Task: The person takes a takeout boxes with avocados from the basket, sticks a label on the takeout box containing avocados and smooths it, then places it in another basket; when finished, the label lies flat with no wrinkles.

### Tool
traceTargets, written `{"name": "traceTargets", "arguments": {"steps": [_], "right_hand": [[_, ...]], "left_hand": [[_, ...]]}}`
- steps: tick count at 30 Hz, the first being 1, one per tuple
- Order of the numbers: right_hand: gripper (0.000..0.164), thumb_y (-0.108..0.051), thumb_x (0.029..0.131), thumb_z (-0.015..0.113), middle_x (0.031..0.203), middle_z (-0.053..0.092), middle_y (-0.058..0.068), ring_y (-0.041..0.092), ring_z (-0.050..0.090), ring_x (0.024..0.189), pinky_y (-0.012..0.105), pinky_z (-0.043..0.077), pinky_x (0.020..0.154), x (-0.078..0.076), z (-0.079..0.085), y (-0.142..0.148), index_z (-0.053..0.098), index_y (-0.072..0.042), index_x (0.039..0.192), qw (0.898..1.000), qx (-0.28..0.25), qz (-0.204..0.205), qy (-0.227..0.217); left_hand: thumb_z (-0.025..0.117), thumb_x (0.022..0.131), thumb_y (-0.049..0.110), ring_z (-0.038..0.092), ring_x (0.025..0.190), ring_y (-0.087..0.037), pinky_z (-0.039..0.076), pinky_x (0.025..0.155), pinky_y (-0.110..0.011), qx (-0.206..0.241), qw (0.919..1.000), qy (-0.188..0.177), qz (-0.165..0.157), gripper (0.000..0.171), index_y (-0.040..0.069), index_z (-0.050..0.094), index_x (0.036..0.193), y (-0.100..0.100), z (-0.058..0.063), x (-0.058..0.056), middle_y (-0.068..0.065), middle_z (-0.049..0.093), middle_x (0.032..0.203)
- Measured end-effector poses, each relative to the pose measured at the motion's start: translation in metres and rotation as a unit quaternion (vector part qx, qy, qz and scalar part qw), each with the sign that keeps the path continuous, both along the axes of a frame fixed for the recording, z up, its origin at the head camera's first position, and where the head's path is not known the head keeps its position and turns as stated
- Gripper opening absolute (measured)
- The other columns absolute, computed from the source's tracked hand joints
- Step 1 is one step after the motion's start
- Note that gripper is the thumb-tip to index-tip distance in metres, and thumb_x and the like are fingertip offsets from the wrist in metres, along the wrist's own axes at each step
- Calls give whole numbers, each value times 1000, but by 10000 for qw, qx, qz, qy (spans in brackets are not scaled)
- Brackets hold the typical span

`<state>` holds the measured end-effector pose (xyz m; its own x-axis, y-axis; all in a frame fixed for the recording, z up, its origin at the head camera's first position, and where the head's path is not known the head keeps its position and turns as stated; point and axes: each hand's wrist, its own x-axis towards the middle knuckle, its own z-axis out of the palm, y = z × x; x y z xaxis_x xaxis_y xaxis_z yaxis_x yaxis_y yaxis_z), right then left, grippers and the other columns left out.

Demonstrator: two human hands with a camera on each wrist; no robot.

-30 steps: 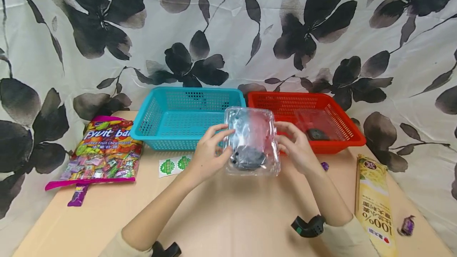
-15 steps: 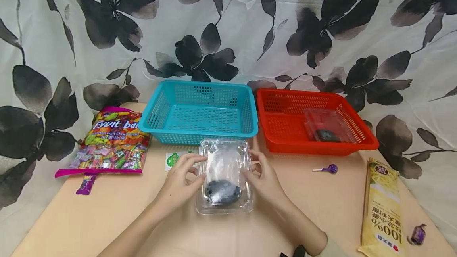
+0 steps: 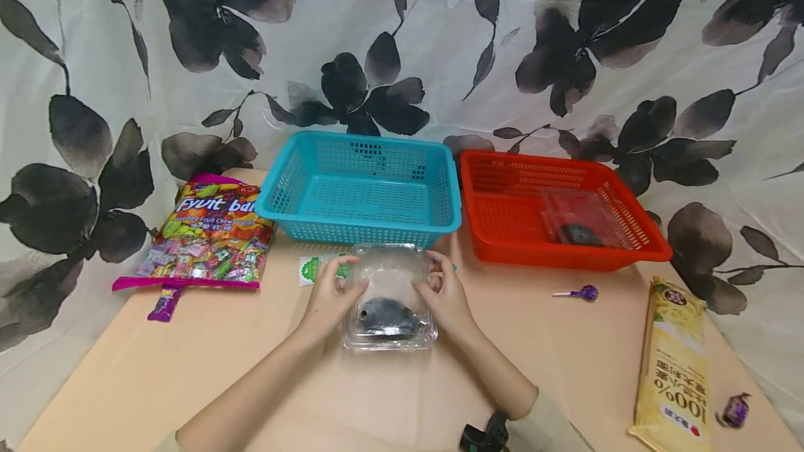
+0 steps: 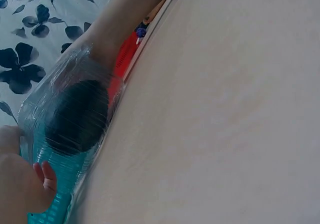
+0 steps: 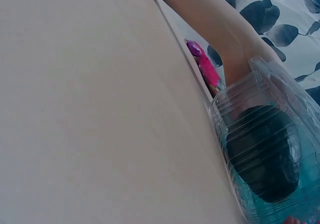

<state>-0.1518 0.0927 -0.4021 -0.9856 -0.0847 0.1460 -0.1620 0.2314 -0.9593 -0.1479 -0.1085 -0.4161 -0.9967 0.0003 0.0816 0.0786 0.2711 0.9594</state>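
both hands on it here: left hand (image 3: pixel 323 304) gripping the left side, right hand (image 3: pixel 453 300) gripping the right, fingers curled about the edges, thumbs laid in toward the top face of the clear box (image 3: pixel 388 267). and the box is squarely between them, neither hand nearer! the grip is up on the far half of the sides, so the near end juts out toward the person. it's held over the middle of the table (image 3: pixel 389 396); whether the bottom touches down, i cannot tell.

the relation that matters, i'd judge: box centred between the fingers, blue basket (image 3: pixel 352 230) just beyond, its near wall right behind the box's far end. the box points straight away from the person, far end toward that basket, a little right of its middle. long axis looks front to back, only slightly longer than the width from this angle.

inside, a dark oval (image 3: pixel 389 319) in the near end, lying crosswise, its own long axis running side to side; the weight, i'd say, is on the person's side of the grip.

outward now: stickers (image 3: pixel 310 270) just past the left hand, partly hidden; lollipop (image 3: pixel 587 293) well off to the right; red basket (image 3: pixel 534 254) beyond the right hand, a second box (image 3: pixel 578 208) inside. furthest out, candy bag (image 3: pixel 207 229) on the left, yellow packet (image 3: pixel 673 368) on the right.
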Motion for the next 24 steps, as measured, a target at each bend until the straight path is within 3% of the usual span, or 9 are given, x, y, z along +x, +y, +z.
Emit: {"name": "traceTargets", "arguments": {"steps": [4, 8, 13, 17, 22, 24], "right_hand": [[53, -1, 81, 57, 97, 40, 16, 9, 36, 60, 15, 31, 50, -4, -4, -2, 34, 0, 129, 9999, -120, 66, -7], [54, -1, 83, 54, 98, 37, 14, 6, 33, 57, 16, 30, 51, -5, -8, -1, 31, 0, 131, 9996, -266, 116, -3], [45, -4, 88, 47, 104, 41, 17, 15, 43, 78, 21, 37, 67, -4, -12, 4, 33, -1, 131, 9997, -135, -134, 161], [39, -10, 94, 37, 111, 43, 19, 23, 41, 97, 31, 38, 78, -11, -25, 12, 34, -4, 132, 9996, -194, -206, 51], [37, -21, 98, 26, 114, 46, 15, 21, 43, 91, 31, 38, 75, -20, -39, 17, 34, -12, 133, 9993, -353, -91, -55], [38, -25, 98, 25, 110, 47, 14, 20, 44, 88, 30, 39, 74, -22, -41, 17, 35, -14, 132, 9994, -329, -77, 41]], "left_hand": [[62, 81, 14, 37, 54, -6, 35, 43, -18, 473, 9985, -249, -80, 47, 15, 41, 123, 0, -4, -4, -8, 37, 118], [61, 82, 8, 39, 55, -6, 35, 46, -16, 856, 9957, -265, -219, 49, 8, 39, 126, 1, 4, 0, -8, 39, 127], [61, 83, 16, 54, 70, -9, 46, 59, -18, 1114, 9933, -87, -279, 48, 9, 41, 127, 2, -9, -5, -10, 41, 131], [58, 85, 24, 58, 84, -15, 48, 71, -20, 1168, 9923, -92, -410, 48, 10, 40, 128, 1, -19, -5, -11, 40, 133], [52, 89, 26, 56, 100, -21, 48, 79, -23, 1118, 9921, 29, -559, 45, 10, 40, 129, -7, -20, -4, -10, 42, 132], [49, 91, 26, 56, 101, -24, 49, 79, -28, 735, 9956, 273, -519, 42, 10, 41, 129, -13, -19, -5, -11, 45, 129]]}}
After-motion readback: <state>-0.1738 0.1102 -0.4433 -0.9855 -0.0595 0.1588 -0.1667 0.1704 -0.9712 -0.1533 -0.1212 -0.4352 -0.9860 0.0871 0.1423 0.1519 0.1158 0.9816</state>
